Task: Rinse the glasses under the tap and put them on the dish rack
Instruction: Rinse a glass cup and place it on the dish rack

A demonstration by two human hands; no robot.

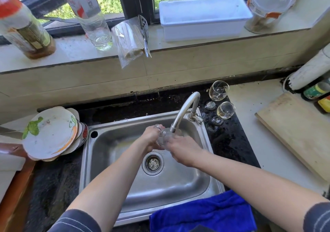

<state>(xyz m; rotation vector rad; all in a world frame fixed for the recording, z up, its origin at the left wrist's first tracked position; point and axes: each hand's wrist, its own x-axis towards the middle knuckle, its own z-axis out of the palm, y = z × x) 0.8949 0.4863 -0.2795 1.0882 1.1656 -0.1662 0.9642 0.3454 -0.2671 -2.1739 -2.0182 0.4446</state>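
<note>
Gripping a glass (165, 136) under the tap (185, 106) over the sink (178, 187), the left hand (152, 138) and right hand (184, 150) curl their fingers (178, 139) around it. Two more glasses (218, 91) stand on the dark worktop (231, 142) beside the sink's back right corner.

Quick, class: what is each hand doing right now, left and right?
Left hand: closed, gripping the glass under the tap.
Right hand: closed, fingers curled round the same glass.

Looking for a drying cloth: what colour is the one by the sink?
Blue cloth, head view.
</note>
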